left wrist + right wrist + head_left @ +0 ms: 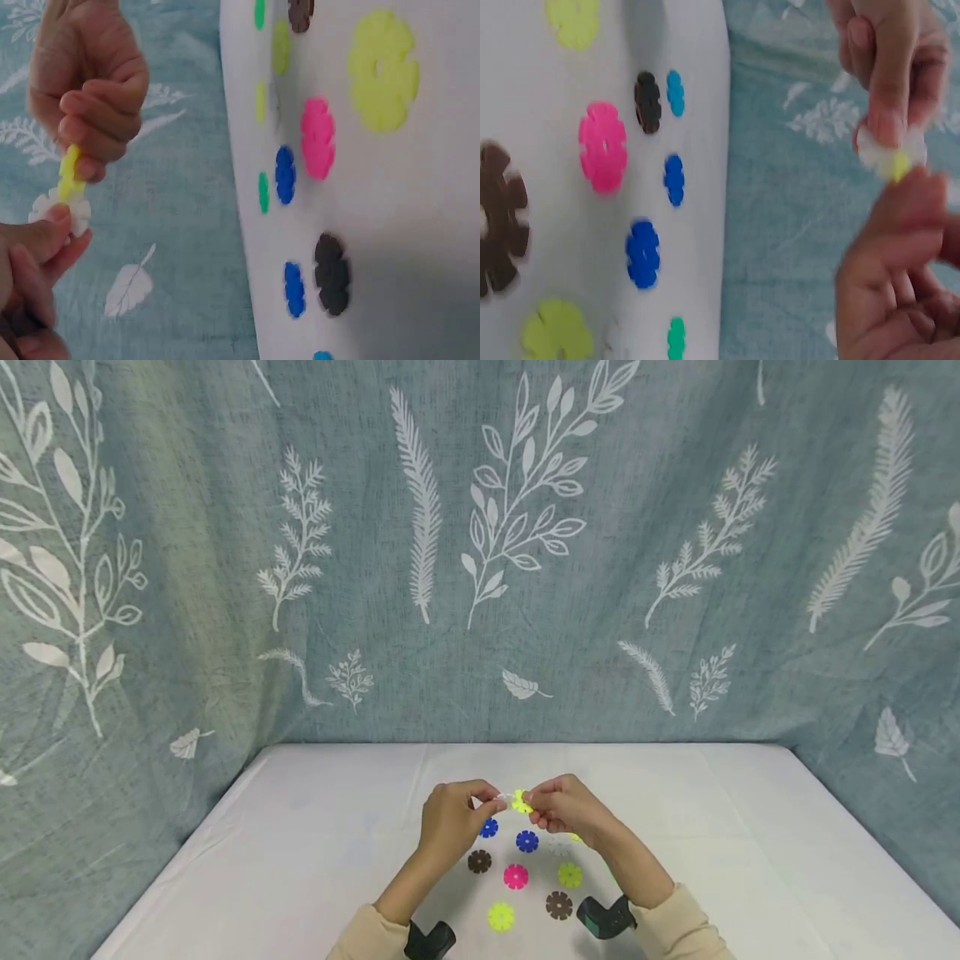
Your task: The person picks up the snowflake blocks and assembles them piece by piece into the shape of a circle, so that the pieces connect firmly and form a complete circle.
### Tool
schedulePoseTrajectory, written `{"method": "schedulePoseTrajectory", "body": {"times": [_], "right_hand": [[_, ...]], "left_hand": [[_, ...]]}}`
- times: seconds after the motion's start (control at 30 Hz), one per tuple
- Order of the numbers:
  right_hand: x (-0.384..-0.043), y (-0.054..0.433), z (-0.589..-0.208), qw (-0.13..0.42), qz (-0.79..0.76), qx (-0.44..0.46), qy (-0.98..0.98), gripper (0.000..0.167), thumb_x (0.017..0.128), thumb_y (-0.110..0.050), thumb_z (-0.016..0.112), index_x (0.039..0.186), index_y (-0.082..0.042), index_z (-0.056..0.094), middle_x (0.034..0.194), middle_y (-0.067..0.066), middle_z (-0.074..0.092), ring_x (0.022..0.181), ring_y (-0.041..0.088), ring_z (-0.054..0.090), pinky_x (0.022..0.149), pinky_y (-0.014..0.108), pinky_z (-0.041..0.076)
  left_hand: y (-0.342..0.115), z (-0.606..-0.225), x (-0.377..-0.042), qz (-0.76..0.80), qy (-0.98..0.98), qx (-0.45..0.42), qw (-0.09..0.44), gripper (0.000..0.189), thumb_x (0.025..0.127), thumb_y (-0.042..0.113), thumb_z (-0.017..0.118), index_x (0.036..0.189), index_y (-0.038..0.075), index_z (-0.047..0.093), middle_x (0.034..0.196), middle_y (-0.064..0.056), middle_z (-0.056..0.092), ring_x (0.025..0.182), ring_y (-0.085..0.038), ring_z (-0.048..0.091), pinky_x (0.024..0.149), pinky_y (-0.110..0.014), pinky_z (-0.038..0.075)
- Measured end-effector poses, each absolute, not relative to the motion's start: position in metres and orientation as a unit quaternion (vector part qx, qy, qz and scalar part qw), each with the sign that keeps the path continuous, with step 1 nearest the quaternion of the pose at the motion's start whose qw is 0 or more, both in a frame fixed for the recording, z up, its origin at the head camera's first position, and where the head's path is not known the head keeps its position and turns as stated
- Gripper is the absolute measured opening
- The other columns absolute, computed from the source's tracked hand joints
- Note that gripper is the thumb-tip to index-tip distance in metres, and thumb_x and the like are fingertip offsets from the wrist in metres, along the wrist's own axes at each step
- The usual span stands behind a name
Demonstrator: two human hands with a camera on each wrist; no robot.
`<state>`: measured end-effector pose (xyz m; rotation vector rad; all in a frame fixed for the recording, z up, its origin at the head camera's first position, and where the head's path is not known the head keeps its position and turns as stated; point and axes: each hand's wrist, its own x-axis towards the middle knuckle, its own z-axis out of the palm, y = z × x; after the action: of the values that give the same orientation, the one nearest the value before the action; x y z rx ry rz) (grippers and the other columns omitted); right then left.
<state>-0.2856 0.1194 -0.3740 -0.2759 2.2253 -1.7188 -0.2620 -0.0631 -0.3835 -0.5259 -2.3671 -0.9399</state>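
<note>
My left hand (453, 818) pinches a white notched disc (81, 212) between thumb and finger. The right hand (572, 808) grips a yellow notched disc (519, 802) by its outer side, its other fingers curled beneath. Held up over the far part of the table, the two discs meet edge to edge and stand at an angle to each other, with the yellow one overlapping the white rim in the left wrist view. Fingertips hide part of both discs.
Loose notched discs lie on the white table (315, 843) below the hands: pink (516, 877), blue (527, 842), brown (558, 906), yellow-green (501, 917) and several others. A patterned blue-green curtain (360, 560) hangs behind the table. Black wrist devices (603, 917) sit on both forearms.
</note>
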Motion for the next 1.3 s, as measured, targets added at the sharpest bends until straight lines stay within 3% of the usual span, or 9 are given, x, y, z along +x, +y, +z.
{"method": "schedulePoseTrajectory", "body": {"times": [0.2,0.43,0.63,0.7,0.87,1.0,1.3], "right_hand": [[-0.282,0.108,-0.374,0.116,-0.592,-0.084,0.793,0.022,0.091,-0.009,0.051,0.095,0.009,0.062,0.056,-0.003,0.054,0.051,0.006,0.048,0.051,0.017,0.042],[-0.290,0.103,-0.373,0.144,-0.560,-0.128,0.806,0.023,0.089,-0.017,0.055,0.087,0.005,0.063,0.058,-0.002,0.052,0.051,0.007,0.047,0.051,0.020,0.040],[-0.295,0.098,-0.377,0.164,-0.535,-0.153,0.814,0.025,0.089,-0.018,0.056,0.082,0.006,0.060,0.056,-0.002,0.049,0.051,0.008,0.043,0.050,0.019,0.037],[-0.296,0.094,-0.378,0.174,-0.525,-0.163,0.817,0.025,0.089,-0.018,0.056,0.077,0.004,0.058,0.056,-0.002,0.047,0.051,0.008,0.041,0.050,0.019,0.037],[-0.295,0.083,-0.380,0.187,-0.506,-0.201,0.818,0.027,0.090,-0.018,0.056,0.070,0.000,0.054,0.056,-0.002,0.044,0.051,0.008,0.038,0.050,0.021,0.033],[-0.294,0.074,-0.379,0.190,-0.497,-0.207,0.821,0.029,0.091,-0.018,0.056,0.076,0.007,0.057,0.056,-0.002,0.044,0.051,0.009,0.038,0.050,0.021,0.032],[-0.297,0.058,-0.381,0.200,-0.479,-0.226,0.824,0.033,0.091,-0.019,0.055,0.084,0.012,0.060,0.057,-0.001,0.048,0.053,0.009,0.040,0.050,0.021,0.031]], "left_hand": [[-0.064,-0.385,-0.256,-0.328,-0.873,-0.193,0.305,0.011,0.073,0.022,0.076,0.074,0.011,0.072,0.062,0.003,0.067,0.043,0.003,0.027,0.040,-0.014,0.024],[-0.075,-0.387,-0.253,-0.292,-0.899,-0.186,0.269,0.014,0.072,0.026,0.077,0.076,0.014,0.071,0.068,0.003,0.069,0.046,0.002,0.026,0.040,-0.016,0.023],[-0.082,-0.390,-0.252,-0.230,-0.914,-0.189,0.275,0.036,0.064,0.035,0.080,0.092,0.013,0.071,0.082,0.003,0.071,0.056,-0.008,0.057,0.043,-0.015,0.031],[-0.084,-0.391,-0.252,-0.217,-0.915,-0.193,0.279,0.040,0.063,0.035,0.080,0.096,0.014,0.070,0.087,0.003,0.070,0.060,-0.011,0.061,0.043,-0.014,0.032],[-0.091,-0.392,-0.251,-0.203,-0.918,-0.204,0.272,0.041,0.064,0.034,0.081,0.099,0.016,0.070,0.091,0.003,0.069,0.047,-0.004,0.048,0.042,-0.014,0.029],[-0.097,-0.391,-0.250,-0.202,-0.922,-0.207,0.258,0.038,0.065,0.032,0.080,0.098,0.016,0.071,0.087,0.005,0.068,0.045,-0.001,0.036,0.041,-0.015,0.028],[-0.113,-0.390,-0.247,-0.191,-0.932,-0.206,0.229,0.035,0.068,0.032,0.079,0.099,0.017,0.072,0.086,0.007,0.067,0.044,-0.001,0.029,0.040,-0.017,0.026]]}}
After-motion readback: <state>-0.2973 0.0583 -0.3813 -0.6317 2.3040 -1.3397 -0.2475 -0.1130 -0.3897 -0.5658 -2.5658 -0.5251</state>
